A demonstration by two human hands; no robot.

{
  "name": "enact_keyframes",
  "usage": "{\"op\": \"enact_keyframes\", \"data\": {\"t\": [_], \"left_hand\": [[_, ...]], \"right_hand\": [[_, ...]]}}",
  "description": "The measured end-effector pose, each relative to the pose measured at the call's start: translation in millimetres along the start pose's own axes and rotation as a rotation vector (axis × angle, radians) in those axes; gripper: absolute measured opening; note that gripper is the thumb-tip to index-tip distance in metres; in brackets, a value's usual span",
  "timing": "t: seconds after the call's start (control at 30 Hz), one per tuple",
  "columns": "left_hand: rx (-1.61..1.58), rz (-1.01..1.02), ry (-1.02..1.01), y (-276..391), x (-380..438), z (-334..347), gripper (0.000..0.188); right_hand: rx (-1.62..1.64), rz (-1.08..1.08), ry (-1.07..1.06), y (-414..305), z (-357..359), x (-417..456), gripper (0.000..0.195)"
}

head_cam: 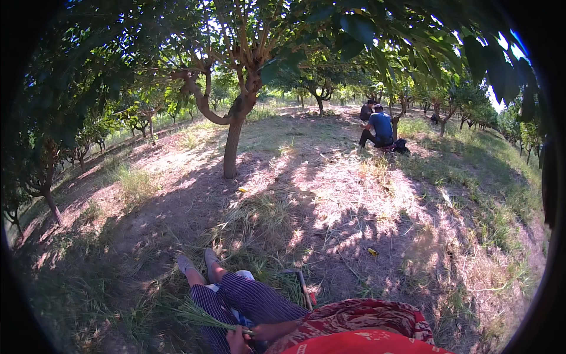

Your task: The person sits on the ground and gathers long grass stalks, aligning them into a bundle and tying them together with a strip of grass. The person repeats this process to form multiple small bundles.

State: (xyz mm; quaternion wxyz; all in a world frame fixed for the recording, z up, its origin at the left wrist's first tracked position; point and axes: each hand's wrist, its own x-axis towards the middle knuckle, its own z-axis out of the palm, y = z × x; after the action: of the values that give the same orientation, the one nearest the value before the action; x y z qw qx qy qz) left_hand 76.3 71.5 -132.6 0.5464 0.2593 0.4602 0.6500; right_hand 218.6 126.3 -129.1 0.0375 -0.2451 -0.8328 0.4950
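Note:
Over my outstretched legs, a bundle of long green grass stems fans out to the left. My left hand grips its gathered end. My right hand meets the stem ends from the right; its fingers are too small and shaded to make out. Beneath the bundle are my striped trousers, and grey shoes cover my feet. A white and blue item, partly hidden, lies between my legs. Beside my right leg rests a sickle-like hand tool with a red part near its handle end.
A forked tree trunk rises ahead, with leafy branches hanging overhead. Cut grass lies heaped beyond my feet. Two people sit farther off, one in a blue shirt beside a dark bag, the other in dark clothes.

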Motion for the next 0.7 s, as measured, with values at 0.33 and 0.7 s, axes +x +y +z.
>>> {"op": "enact_keyframes", "data": {"t": [0.33,0.7], "left_hand": [[-0.128,0.001,-0.038,8,-10,-3,0.013],[-0.144,-0.046,-0.148,-2,-18,-16,0.021]], "right_hand": [[0.088,-0.379,0.06,42,12,17,0.035],[-0.156,-0.228,0.161,3,-3,-12,0.022]]}}
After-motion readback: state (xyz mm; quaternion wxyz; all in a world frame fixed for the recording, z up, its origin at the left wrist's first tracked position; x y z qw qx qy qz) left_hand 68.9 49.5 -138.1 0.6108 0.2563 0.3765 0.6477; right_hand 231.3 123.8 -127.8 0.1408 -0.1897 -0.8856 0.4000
